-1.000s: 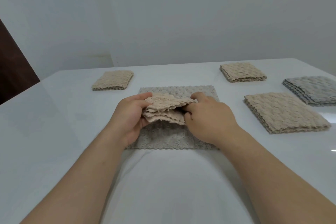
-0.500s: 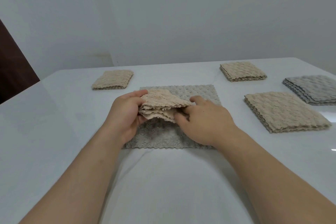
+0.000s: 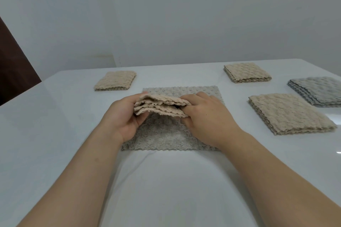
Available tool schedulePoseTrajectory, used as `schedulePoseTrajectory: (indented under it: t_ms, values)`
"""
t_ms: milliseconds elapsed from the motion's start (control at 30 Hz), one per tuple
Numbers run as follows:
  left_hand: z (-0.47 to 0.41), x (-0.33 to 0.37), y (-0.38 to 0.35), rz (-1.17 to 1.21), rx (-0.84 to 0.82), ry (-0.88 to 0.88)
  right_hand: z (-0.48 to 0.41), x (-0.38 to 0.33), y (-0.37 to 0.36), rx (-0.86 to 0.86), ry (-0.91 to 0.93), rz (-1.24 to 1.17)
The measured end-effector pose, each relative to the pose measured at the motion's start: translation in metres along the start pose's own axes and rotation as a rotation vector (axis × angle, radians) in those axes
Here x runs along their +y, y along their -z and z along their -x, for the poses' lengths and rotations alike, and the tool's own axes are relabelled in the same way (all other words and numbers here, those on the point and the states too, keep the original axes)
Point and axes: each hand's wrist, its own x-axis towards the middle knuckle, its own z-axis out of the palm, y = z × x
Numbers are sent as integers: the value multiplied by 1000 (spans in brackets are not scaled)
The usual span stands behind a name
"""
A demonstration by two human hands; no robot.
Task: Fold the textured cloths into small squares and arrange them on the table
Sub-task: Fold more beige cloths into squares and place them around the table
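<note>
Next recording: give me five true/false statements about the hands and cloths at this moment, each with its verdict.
1. The left hand and the right hand both hold the beige cloth. True.
2. The beige cloth lies flat. False: it is held up, folded in layers, above the spread cloth.
3. A grey pile sits at the far right. True.
4. The spread cloth is folded into a small square. False: it lies open on the table.
5. A small folded cloth lies at the far left. True.
</note>
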Motion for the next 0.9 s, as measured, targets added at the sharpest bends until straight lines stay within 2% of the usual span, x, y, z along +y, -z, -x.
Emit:
schedulePoseTrajectory:
  t_ms: [300,533,700,767,833,900]
  values:
    - [2,0,-2,-2,10,40,1,1,5,25,-115,-13]
    - [2,3,0,106,-33,88,0,4,1,101,86,-125]
    - [1,5,6,173,-76,148,-1,1,7,181,124,-193]
    - [-1,5,9,172,-89,179,0,-3,14,183,69,-301]
    - [-2,5,10,162,-74,182,1,-6,18,148,-68,-418]
    - [-3,5,10,154,-52,178,1,-6,18,178,-136,-441]
